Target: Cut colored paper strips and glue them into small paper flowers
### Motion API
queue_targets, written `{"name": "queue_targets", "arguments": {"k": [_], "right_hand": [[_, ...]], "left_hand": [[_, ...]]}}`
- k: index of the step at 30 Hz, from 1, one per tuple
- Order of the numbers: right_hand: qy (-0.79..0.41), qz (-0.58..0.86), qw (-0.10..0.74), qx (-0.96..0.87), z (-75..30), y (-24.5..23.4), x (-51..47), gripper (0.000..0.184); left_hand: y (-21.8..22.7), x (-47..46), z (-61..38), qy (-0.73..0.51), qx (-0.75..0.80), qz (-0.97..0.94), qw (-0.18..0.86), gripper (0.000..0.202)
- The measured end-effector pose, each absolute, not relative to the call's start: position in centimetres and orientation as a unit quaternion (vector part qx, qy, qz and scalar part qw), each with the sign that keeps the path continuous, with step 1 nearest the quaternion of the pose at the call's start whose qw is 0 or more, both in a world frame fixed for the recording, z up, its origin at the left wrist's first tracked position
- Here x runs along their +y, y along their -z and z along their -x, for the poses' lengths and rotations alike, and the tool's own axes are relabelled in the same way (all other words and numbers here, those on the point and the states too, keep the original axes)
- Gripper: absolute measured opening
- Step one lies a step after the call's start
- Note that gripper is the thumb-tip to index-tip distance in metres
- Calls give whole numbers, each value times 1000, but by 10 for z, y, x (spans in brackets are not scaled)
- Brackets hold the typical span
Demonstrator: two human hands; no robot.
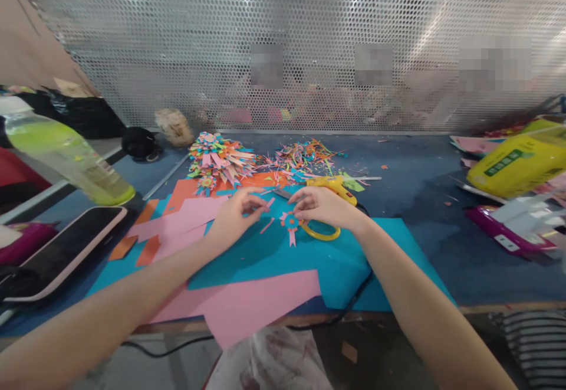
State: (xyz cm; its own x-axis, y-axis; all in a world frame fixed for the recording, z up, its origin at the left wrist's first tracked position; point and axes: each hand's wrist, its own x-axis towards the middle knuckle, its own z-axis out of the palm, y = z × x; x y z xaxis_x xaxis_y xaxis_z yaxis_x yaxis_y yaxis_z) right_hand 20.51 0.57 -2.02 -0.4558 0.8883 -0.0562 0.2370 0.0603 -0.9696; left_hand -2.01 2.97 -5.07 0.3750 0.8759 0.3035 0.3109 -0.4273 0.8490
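Note:
My left hand (243, 212) is closed in a pinch on a small pink paper strip (270, 203). Another pink strip (267, 225) lies just below it on the blue paper (260, 254). Curled fingers of my right hand (316, 204) hover at the upper right of a paper flower (290, 222), which has a blue ring, an orange centre and pink tails. Whatever those fingers hold, if anything, is hidden. Under and beside this hand are scissors with a yellow handle (325, 236); their blade shows between my hands. A yellow glue gun (333, 188) lies just behind.
Finished paper flowers are piled (219, 160) behind my left hand, beside a heap of thin paper scraps (305, 154). Pink sheets (260, 301) overhang the front edge. A bottle (66, 154) and a phone-like black object (66, 254) are left; a yellow packet (517, 160) is right.

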Motion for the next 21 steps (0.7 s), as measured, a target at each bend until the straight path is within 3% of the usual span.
{"name": "queue_targets", "arguments": {"k": [4, 12, 17, 21], "right_hand": [[-564, 402, 296, -658, -203, 19, 4, 27], [-580, 376, 271, -670, -199, 19, 2, 27], [-323, 447, 311, -774, -199, 15, -1, 14], [-119, 553, 180, -804, -205, 16, -2, 16]], "left_hand": [[49, 35, 22, -433, 396, -651, 482, 41], [51, 35, 24, -438, 401, -628, 503, 26], [49, 33, 24, -442, 387, -626, 512, 23], [46, 30, 23, -441, 388, -610, 531, 25]]}}
